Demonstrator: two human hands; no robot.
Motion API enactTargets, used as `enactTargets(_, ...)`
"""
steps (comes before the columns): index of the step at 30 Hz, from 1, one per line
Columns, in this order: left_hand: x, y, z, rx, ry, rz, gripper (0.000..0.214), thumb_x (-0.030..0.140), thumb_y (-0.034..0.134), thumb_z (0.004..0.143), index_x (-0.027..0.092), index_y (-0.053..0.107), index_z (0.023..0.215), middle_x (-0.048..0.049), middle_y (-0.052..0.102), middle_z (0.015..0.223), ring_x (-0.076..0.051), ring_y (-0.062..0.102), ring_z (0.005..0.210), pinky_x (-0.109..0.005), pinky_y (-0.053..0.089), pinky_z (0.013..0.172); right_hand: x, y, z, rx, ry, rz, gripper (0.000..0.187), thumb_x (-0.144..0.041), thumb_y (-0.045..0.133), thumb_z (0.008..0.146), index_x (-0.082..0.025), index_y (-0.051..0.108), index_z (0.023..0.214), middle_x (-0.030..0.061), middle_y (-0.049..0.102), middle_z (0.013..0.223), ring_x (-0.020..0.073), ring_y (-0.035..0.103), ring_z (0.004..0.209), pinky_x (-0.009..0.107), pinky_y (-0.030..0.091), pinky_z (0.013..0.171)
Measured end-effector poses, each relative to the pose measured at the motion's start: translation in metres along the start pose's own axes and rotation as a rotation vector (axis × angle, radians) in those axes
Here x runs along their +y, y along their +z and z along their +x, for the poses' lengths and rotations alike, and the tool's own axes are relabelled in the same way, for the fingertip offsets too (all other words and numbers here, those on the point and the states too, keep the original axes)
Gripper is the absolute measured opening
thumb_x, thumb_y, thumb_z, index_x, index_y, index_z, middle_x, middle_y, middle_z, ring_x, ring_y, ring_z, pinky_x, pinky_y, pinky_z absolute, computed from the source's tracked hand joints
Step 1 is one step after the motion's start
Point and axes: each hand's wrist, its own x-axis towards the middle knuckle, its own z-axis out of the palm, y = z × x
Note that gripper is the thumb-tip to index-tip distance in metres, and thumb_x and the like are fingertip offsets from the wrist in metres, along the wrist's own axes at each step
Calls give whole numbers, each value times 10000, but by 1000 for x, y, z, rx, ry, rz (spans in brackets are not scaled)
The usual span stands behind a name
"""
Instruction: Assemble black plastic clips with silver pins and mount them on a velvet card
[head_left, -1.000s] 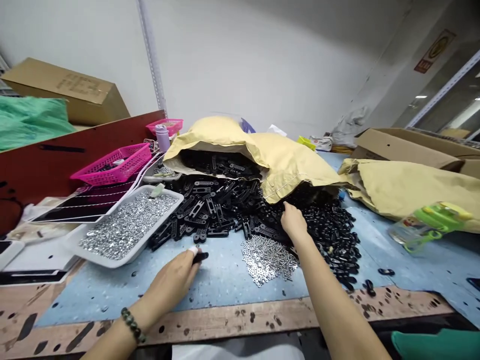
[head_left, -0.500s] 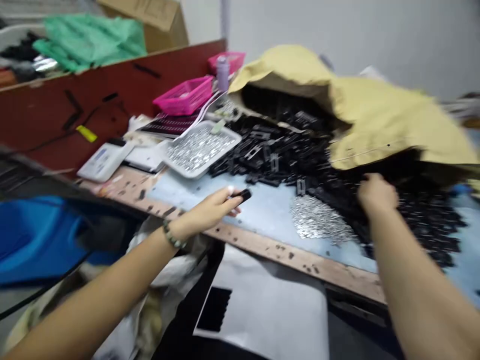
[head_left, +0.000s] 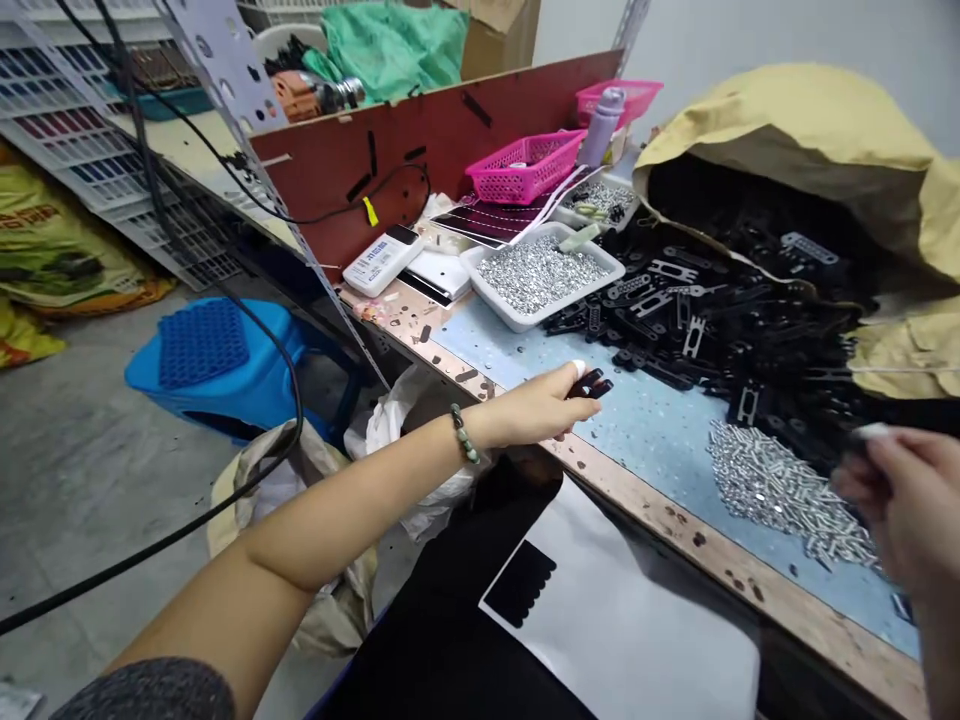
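Observation:
My left hand is over the front edge of the blue-topped bench, its fingers closed on a small black slotted piece. Beside the metal pins heaped on the bench, my right hand is raised at the right edge of the view. Thumb and fingers there are pinched together; motion smears them, and a dark bit at the tips is too blurred to name. Behind lies a large pile of flat black slotted pieces, spilling from a yellow sack.
A white tray of small silver parts stands left of the pile. Behind it are pink baskets, a purple bottle and a white scale. A blue stool and hanging black cables are at left.
The camera has turned left, so the bench sits farther right in view. My right hand has come back from the black pile beneath the sack. The left still grips its black piece.

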Motion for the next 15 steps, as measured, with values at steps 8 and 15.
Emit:
enactTargets(8, -2, -15, -12, -11, -4, 105, 100, 259, 467, 896, 193, 425, 833, 9, 582, 803, -117, 598, 663, -246, 457, 604, -9, 41, -67, -101, 204, 188, 443, -569, 753, 574, -321, 558, 885, 43, 582, 709, 232, 548, 618, 479, 452, 676)
enactTargets(15, -6, 14, 4, -19, 43, 421, 132, 314, 422, 911, 205, 452, 843, -2, 576, 804, -176, 565, 765, -278, 418, 660, -37, 69, -87, -299, 20, 207, 348, -512, 648, 763, -198, 626, 912, 14, 599, 643, 167, 557, 567, 310, 482, 548)
